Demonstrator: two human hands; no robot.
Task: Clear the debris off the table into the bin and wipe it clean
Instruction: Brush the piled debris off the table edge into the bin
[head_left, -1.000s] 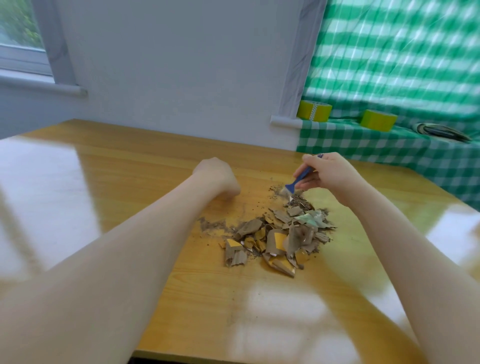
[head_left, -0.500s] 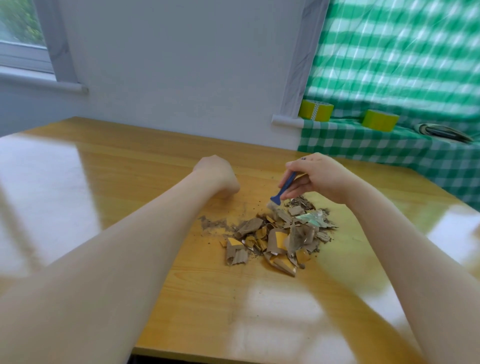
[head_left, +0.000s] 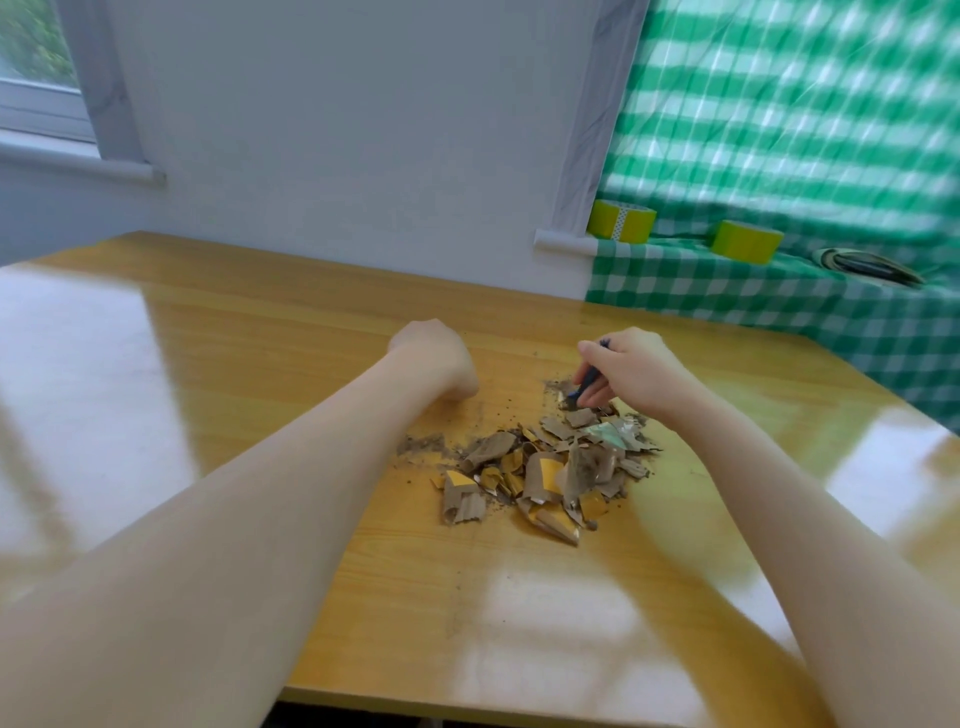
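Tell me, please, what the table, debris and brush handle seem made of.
Table: wood or wood-look laminate, glossy; grain lines and bright reflections. Debris: mostly torn brown cardboard, matte, some scraps yellow-faced, plus fine dirt. Brush handle: probably blue plastic, mostly hidden by the right hand.

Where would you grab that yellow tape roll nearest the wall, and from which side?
Come from above: the tape roll seems to lie flat on the checked cloth, hole up. Pinch its wall, thumb in the hole, fingers outside.

Debris (head_left: 545, 478) lies on the table (head_left: 208, 364) before the left hand (head_left: 434, 358) and the right hand (head_left: 631, 371) holding a brush (head_left: 586, 383).
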